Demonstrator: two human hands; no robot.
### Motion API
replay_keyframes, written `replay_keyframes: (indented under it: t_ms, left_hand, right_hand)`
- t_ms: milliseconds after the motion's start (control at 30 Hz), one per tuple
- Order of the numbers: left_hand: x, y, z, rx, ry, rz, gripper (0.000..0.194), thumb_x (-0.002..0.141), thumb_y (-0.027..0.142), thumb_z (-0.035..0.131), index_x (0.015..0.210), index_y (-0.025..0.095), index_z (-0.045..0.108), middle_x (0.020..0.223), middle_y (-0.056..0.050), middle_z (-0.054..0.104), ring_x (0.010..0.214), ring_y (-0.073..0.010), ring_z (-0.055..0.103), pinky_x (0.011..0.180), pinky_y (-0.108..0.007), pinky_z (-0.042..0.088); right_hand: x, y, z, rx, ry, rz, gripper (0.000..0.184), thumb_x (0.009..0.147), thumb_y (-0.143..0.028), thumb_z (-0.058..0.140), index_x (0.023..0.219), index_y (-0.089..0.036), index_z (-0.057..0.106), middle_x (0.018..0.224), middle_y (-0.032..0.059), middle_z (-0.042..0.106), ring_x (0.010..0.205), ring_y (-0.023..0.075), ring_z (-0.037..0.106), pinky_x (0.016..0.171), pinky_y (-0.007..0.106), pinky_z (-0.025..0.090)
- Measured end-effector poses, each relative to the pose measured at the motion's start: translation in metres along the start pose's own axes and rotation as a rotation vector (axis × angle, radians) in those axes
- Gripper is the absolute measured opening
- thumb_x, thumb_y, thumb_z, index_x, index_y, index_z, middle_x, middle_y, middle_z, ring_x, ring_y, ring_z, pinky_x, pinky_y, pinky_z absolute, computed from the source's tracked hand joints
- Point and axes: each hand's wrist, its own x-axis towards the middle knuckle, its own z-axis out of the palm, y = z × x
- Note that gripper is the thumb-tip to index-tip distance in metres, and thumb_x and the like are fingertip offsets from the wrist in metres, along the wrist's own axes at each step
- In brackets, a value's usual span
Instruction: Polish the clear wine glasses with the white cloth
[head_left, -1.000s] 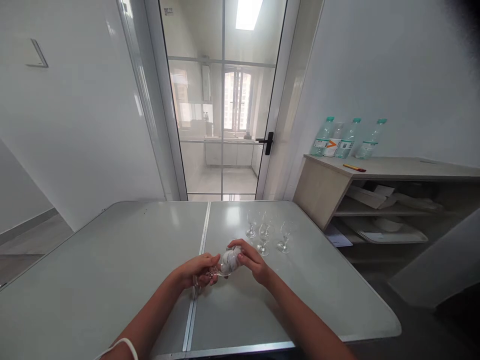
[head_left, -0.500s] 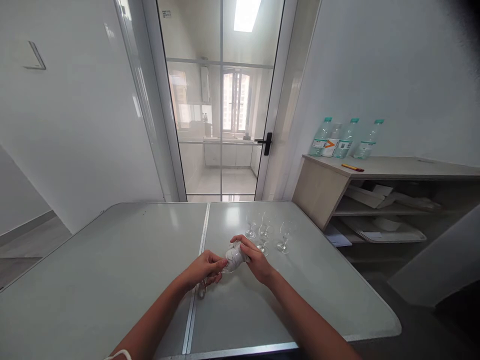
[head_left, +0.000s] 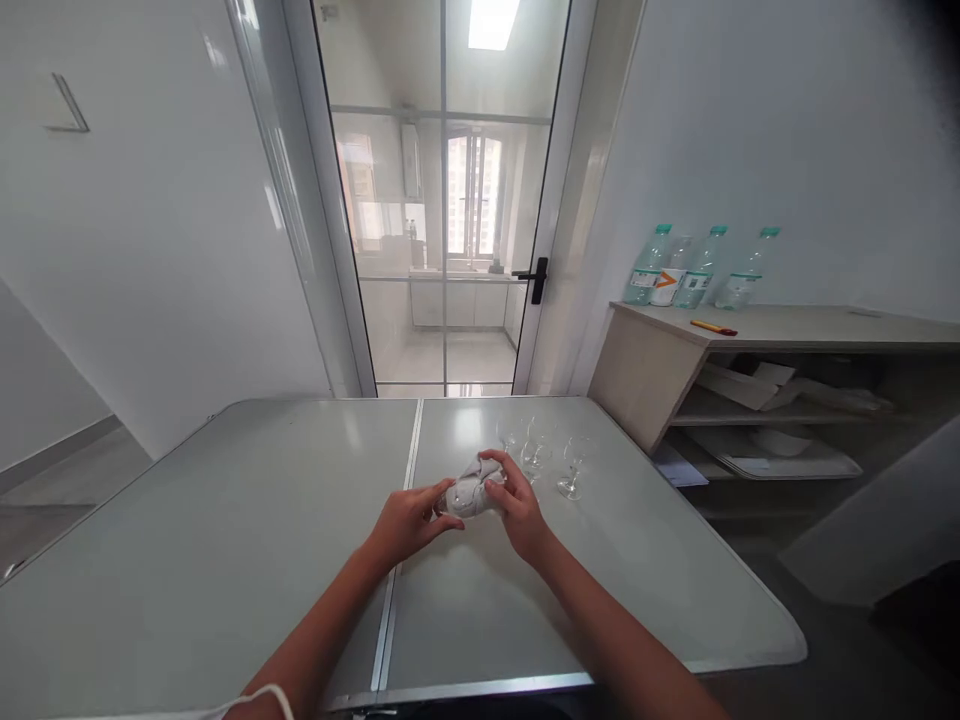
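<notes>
Between my two hands is a small stemmed glass [head_left: 441, 506], partly hidden by fingers and wrapped in a white cloth [head_left: 472, 490]. My left hand [head_left: 409, 522] grips the glass from the left, its thumb stretched along the near side. My right hand [head_left: 516, 505] is closed round the cloth on the right, pressing it against the glass. Just beyond my right hand several clear stemmed glasses stand upright on the table, one glass [head_left: 571, 478] a little apart to the right.
The grey-green table [head_left: 225, 540] has a metal seam [head_left: 411, 455] down its middle. A glass door [head_left: 480, 340] with a black handle [head_left: 538, 281] is behind it. At right, a shelf unit [head_left: 649, 370] bears plastic bottles [head_left: 697, 270] and a yellow-and-red pen-like object [head_left: 712, 327].
Both hands have risen slightly. My left hand has shifted its grip on the glass; the foot that showed below it is now hidden. The right fingers have moved over the cloth.
</notes>
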Motion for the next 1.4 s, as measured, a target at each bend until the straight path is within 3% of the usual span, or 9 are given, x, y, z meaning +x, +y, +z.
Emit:
replay_keyframes:
  t_ms: [100, 267, 467, 700, 867, 1000, 1167, 1300, 1400]
  left_hand:
    - [-0.001, 0.001, 0.001, 0.016, 0.051, 0.079, 0.063, 0.087, 0.06, 0.067, 0.137, 0.022, 0.061, 0.077, 0.001, 0.071, 0.055, -0.0102, 0.057, 0.058, -0.021, 0.045]
    - [-0.005, -0.01, -0.002, 0.115, 0.153, 0.097, 0.06, 0.092, 0.055, 0.064, 0.142, 0.022, 0.055, 0.076, 0.002, 0.07, 0.054, -0.0095, 0.057, 0.058, -0.021, 0.045]
    - [-0.008, -0.02, -0.004, 0.176, -0.021, 0.189, 0.058, 0.097, 0.037, 0.063, 0.151, 0.026, 0.043, 0.096, -0.002, 0.076, 0.071, -0.0134, 0.07, 0.066, -0.022, 0.049]
    - [-0.009, -0.008, -0.004, 0.137, -0.122, 0.185, 0.026, 0.093, 0.029, 0.064, 0.118, 0.022, 0.059, 0.082, -0.001, 0.073, 0.07, -0.0177, 0.07, 0.063, -0.023, 0.047]
    - [-0.012, -0.005, -0.004, 0.173, -0.174, 0.32, 0.005, 0.095, 0.025, 0.058, 0.098, 0.021, 0.06, 0.079, -0.003, 0.071, 0.069, -0.0184, 0.068, 0.064, -0.025, 0.047]
    - [-0.012, 0.002, -0.003, 0.135, -0.123, 0.388, 0.005, 0.096, 0.025, 0.058, 0.096, 0.02, 0.06, 0.079, -0.003, 0.071, 0.07, -0.0173, 0.068, 0.066, -0.025, 0.047]
    - [-0.006, 0.01, -0.008, -0.003, 0.121, 0.127, 0.015, 0.093, 0.033, 0.065, 0.088, 0.021, 0.057, 0.069, 0.002, 0.066, 0.056, -0.0111, 0.059, 0.06, -0.022, 0.043]
    - [0.003, 0.011, -0.01, -0.245, 0.265, -0.251, 0.03, 0.09, 0.04, 0.068, 0.08, 0.022, 0.046, 0.07, 0.003, 0.064, 0.059, -0.011, 0.059, 0.059, -0.022, 0.044]
    - [0.007, 0.011, -0.009, -0.446, 0.257, -0.398, 0.036, 0.089, 0.043, 0.067, 0.077, 0.022, 0.041, 0.07, 0.001, 0.066, 0.064, -0.0136, 0.064, 0.06, -0.023, 0.047]
  right_hand:
    - [-0.006, -0.005, 0.003, 0.008, 0.055, -0.104, 0.061, 0.081, -0.035, 0.078, 0.135, -0.029, 0.051, 0.091, 0.0007, 0.063, 0.075, 0.0165, 0.056, 0.071, 0.028, 0.047]
    - [-0.002, -0.016, -0.005, 0.088, 0.262, -0.216, 0.053, 0.091, -0.047, 0.066, 0.137, -0.027, 0.048, 0.075, -0.0027, 0.055, 0.065, 0.0144, 0.05, 0.067, 0.027, 0.045]
    - [0.007, -0.013, -0.016, -0.028, 0.289, -0.263, 0.031, 0.092, -0.054, 0.062, 0.103, -0.026, 0.052, 0.082, -0.0006, 0.052, 0.071, 0.0159, 0.047, 0.069, 0.028, 0.042]
    - [0.001, -0.018, -0.016, -0.624, -0.408, -0.156, 0.02, 0.085, -0.036, 0.065, 0.08, -0.021, 0.053, 0.077, -0.0001, 0.049, 0.071, 0.0163, 0.041, 0.067, 0.029, 0.037]
    - [0.0, -0.02, -0.003, -0.704, -0.547, -0.072, 0.029, 0.083, -0.027, 0.065, 0.112, -0.024, 0.062, 0.091, 0.0001, 0.065, 0.076, 0.0167, 0.055, 0.071, 0.027, 0.041]
    - [0.005, -0.011, -0.009, -0.528, -0.497, 0.12, 0.033, 0.094, -0.048, 0.055, 0.085, -0.019, 0.067, 0.078, 0.0007, 0.064, 0.071, 0.0159, 0.054, 0.071, 0.028, 0.042]
    - [0.009, 0.004, -0.017, -0.008, -0.242, 0.404, 0.047, 0.086, -0.062, 0.061, 0.08, -0.015, 0.066, 0.074, 0.0036, 0.063, 0.07, 0.018, 0.058, 0.071, 0.032, 0.049]
    - [0.002, 0.011, -0.006, -0.137, -0.182, 0.147, 0.044, 0.092, -0.057, 0.058, 0.113, -0.019, 0.069, 0.105, 0.0074, 0.069, 0.099, 0.0231, 0.062, 0.094, 0.036, 0.048]
    - [-0.005, 0.015, 0.006, -0.435, -0.158, -0.104, 0.051, 0.1, -0.05, 0.05, 0.144, -0.024, 0.05, 0.134, 0.0095, 0.06, 0.124, 0.0261, 0.054, 0.11, 0.041, 0.04]
